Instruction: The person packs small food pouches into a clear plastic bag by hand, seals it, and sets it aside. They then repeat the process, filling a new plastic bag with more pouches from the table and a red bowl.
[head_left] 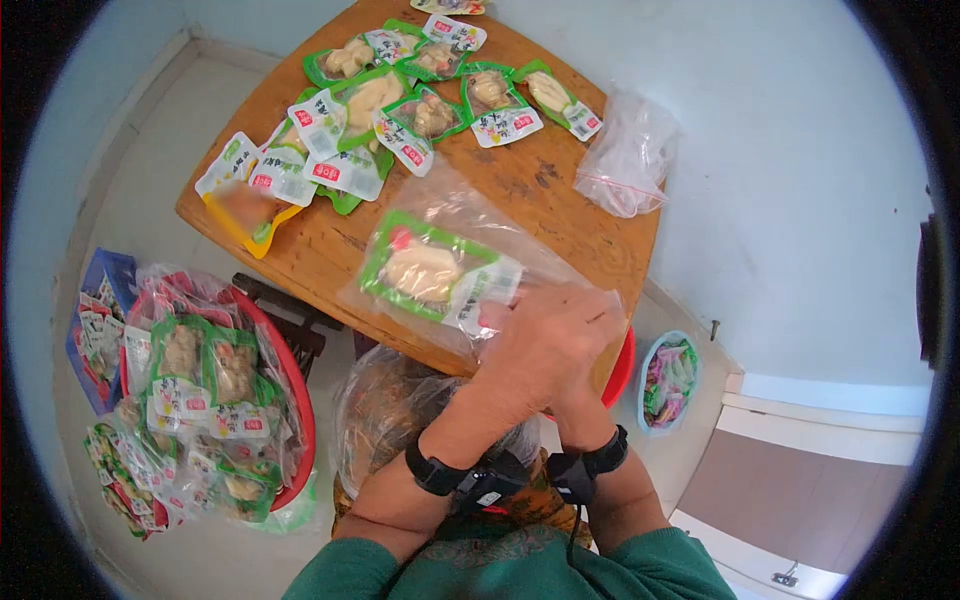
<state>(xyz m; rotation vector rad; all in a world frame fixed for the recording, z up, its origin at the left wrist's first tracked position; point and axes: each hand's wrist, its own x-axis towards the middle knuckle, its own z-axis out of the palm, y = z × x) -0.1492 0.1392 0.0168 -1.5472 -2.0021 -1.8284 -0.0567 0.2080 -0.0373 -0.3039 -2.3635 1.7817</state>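
Note:
A clear plastic bag (450, 200) lies on the wooden table near its front edge, with a green and white food packet (425, 270) inside it. My left hand (530, 345) reaches in from the lower left and closes on the bag's right end. Close against it is my right hand (585, 375), partly covered, its fingers hidden behind the other hand and the plastic. Both wrists wear black straps. Beyond the bag, several similar packets (375, 100) lie in an overlapping group.
Crumpled clear bags (628, 155) lie at the table's (600, 240) right edge. On the floor at left are a red basin (290, 380) heaped with packets and a blue basket (92, 270). A light blue basket (645, 400) stands at right. A plastic-lined container (385, 410) is below the table's front.

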